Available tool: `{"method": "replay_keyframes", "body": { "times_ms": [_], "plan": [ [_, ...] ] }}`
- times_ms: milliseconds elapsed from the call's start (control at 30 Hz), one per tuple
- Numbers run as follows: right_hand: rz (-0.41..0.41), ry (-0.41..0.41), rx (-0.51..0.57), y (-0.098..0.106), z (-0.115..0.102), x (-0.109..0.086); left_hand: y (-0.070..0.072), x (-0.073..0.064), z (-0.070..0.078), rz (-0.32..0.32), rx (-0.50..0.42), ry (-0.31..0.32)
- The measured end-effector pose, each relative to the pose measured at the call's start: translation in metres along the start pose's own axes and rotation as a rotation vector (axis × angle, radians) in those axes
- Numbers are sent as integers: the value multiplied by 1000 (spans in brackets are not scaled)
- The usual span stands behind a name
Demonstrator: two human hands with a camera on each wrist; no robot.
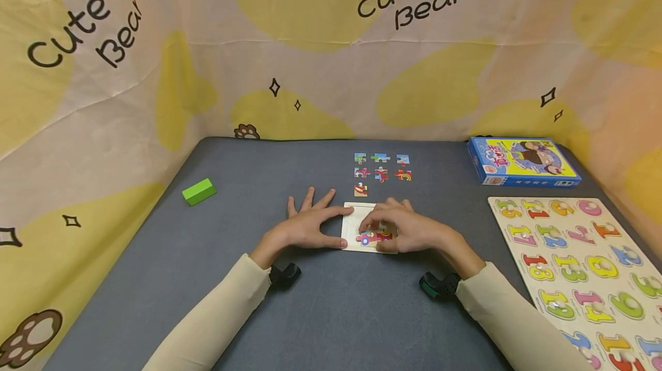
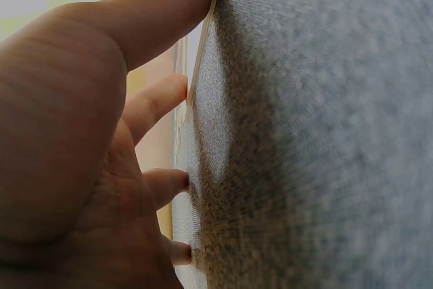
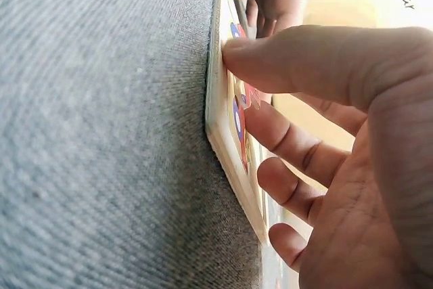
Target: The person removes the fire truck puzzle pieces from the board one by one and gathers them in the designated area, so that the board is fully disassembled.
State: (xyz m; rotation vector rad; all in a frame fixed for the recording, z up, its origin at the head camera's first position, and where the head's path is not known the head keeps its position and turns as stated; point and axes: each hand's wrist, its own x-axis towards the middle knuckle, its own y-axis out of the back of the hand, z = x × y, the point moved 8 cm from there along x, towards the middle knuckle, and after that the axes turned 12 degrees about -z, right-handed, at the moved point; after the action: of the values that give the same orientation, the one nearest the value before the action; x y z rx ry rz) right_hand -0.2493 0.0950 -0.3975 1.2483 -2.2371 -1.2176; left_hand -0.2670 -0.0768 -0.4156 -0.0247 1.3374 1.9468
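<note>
A small white wooden puzzle board (image 1: 351,220) lies on the table with a picture of a red and blue vehicle (image 1: 368,238) in its lower part. My left hand (image 1: 309,226) is spread wide; its thumb and index fingertip press on the board's left side, other fingers resting on the cloth. Over the right part of the board, my right hand (image 1: 414,227) has bent fingers. A red jigsaw piece (image 3: 252,95) tilts up from the board between its thumb and index finger. That thumb rests on the board's near edge (image 3: 218,93). The right hand partly covers the picture.
Several loose jigsaw pieces (image 1: 381,174) lie in rows beyond the board. Left of them is a green block (image 1: 199,192). A blue puzzle box (image 1: 522,161) stands at the back right, with a large number board (image 1: 579,256) in front of it. Printed cloth surrounds the table.
</note>
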Motion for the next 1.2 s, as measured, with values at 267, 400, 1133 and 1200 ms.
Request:
{"method": "replay_keyframes", "body": {
  "times_ms": [267,400,1133,1200],
  "plan": [
    [-4,-6,25,1,-2,0,-1,0,0,-4,-1,2],
    [-5,-7,25,1,-2,1,0,0,0,-6,4,3],
    [19,32,56,1,3,-1,0,-1,0,-5,-9,-12],
    [24,39,66,2,3,-1,-1,-1,0,-7,-10,-9]
  ]
}}
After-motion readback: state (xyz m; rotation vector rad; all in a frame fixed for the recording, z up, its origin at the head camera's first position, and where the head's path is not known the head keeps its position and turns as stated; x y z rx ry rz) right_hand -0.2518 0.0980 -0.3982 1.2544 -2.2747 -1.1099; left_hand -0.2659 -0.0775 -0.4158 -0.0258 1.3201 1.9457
